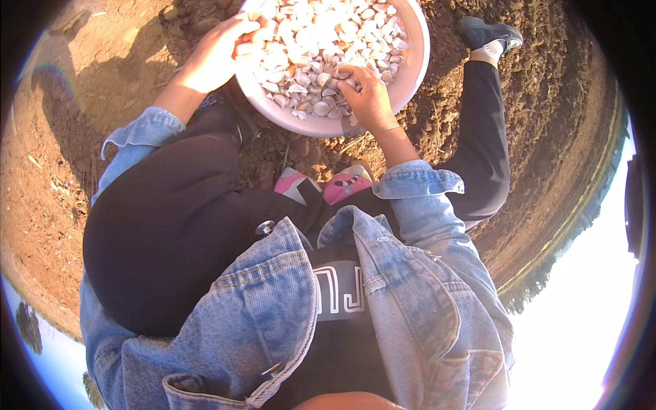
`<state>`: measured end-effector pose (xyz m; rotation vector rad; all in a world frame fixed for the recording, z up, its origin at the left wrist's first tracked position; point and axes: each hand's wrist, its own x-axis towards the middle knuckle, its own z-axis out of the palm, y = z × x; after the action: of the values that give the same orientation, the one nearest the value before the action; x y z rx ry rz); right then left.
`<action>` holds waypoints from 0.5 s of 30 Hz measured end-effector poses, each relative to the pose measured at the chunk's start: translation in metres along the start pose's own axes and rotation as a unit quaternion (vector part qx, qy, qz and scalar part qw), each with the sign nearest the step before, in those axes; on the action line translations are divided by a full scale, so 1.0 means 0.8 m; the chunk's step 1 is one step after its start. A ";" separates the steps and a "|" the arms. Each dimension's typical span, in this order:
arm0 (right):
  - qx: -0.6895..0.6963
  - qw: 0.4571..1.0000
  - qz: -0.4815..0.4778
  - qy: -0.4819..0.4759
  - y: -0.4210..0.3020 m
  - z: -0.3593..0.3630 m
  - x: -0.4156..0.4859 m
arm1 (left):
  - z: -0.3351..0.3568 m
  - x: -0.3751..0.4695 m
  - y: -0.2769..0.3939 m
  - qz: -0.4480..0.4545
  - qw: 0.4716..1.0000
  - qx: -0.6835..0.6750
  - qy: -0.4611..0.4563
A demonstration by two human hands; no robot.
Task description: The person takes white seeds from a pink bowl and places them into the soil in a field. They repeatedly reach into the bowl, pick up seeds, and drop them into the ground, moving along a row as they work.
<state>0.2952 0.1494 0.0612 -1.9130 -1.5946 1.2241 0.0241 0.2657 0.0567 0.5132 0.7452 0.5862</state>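
Note:
A round white plastic basin [419, 66] at the top of the view is filled with many garlic cloves [323, 84], the upper ones washed out by sunlight. My left hand [230, 48] is at the basin's left rim, its fingers curled over the edge beside the cloves; glare hides whether anything is between them. Over the lower right part of the basin, my right hand [368, 100] reaches in from the rim. Its thumb and forefinger are bent and a little apart, touching or just above the cloves; I cannot tell if they hold one.
Dry brown soil [102, 82] with clods surrounds the basin. My bent legs in dark trousers [164, 230] lie on either side, with a dark shoe [487, 35] at the upper right. A pink patterned item [346, 185] lies between my legs, below the basin.

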 end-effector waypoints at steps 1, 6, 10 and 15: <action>0.029 0.999 0.012 0.006 0.001 -0.001 0.000 | 0.001 0.000 0.000 0.001 1.000 -0.009 0.001; 0.344 0.916 0.199 -0.053 0.003 -0.017 0.002 | 0.007 -0.002 0.002 0.009 1.000 -0.004 0.007; 0.534 0.820 0.200 -0.053 0.008 -0.019 0.006 | 0.004 0.001 0.003 -0.001 1.000 0.003 -0.011; 0.584 0.785 0.200 -0.046 0.005 -0.021 0.007 | 0.009 -0.002 0.005 -0.012 1.000 0.010 0.009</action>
<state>0.3109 0.1571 0.0655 -1.2965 -0.1579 1.8459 0.0273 0.2662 0.0644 0.5185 0.7734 0.5619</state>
